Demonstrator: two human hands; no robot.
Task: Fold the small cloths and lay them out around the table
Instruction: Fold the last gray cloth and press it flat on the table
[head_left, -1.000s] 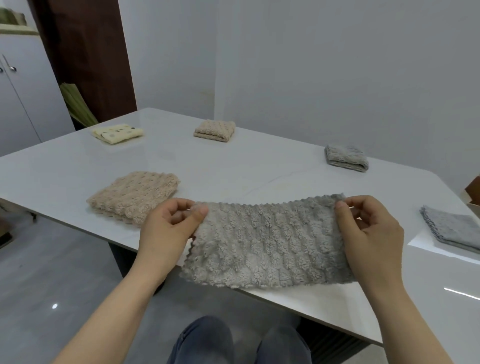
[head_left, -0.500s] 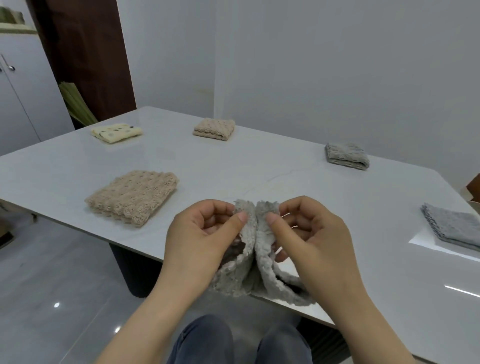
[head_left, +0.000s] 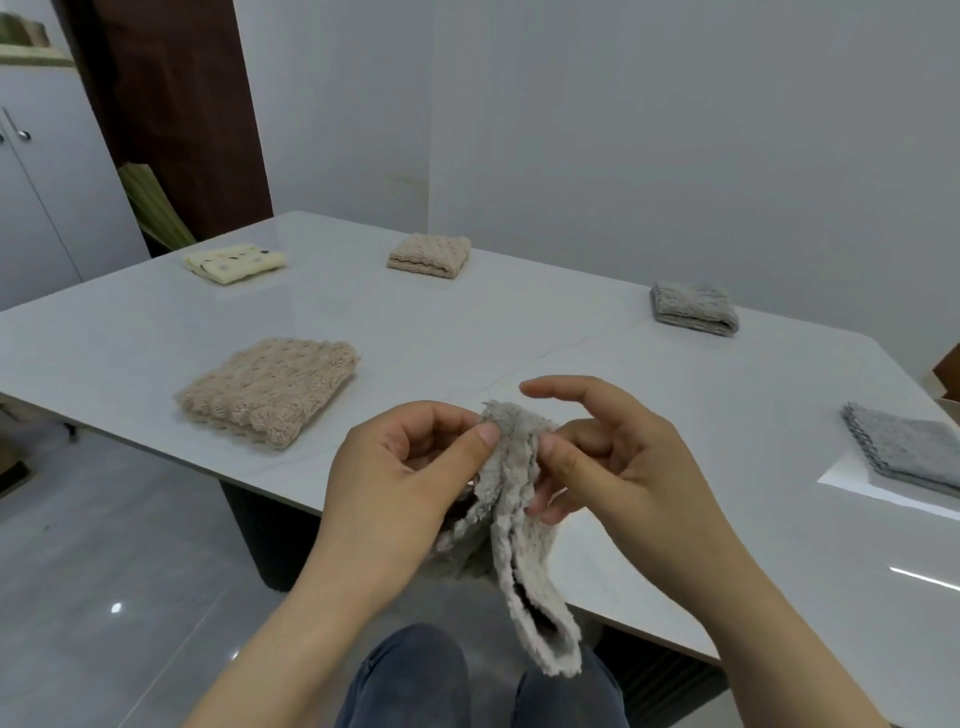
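Note:
A fluffy grey cloth (head_left: 511, 499) hangs folded in half over the near edge of the white table (head_left: 467, 332), its lower end dangling above my knees. My left hand (head_left: 400, 483) pinches the cloth's top corners between thumb and fingers. My right hand (head_left: 639, 467) is beside it, thumb and lower fingers still on the cloth's right side, index finger lifted straight off it. Folded cloths lie around the table: a beige one (head_left: 270, 395) near left, a yellow dotted one (head_left: 234, 262) far left, a beige one (head_left: 430, 255) at the back and a grey one (head_left: 693, 309) back right.
Another grey cloth (head_left: 904, 452) lies flat at the table's right edge. A white cabinet (head_left: 47, 197) and a dark door panel (head_left: 171, 104) stand at the left. Grey walls run behind the table. Grey floor tiles show below left.
The cloth was stretched wide between both hands; they came together, folding it in half. Now my left hand holds both top corners and my right index finger has lifted off.

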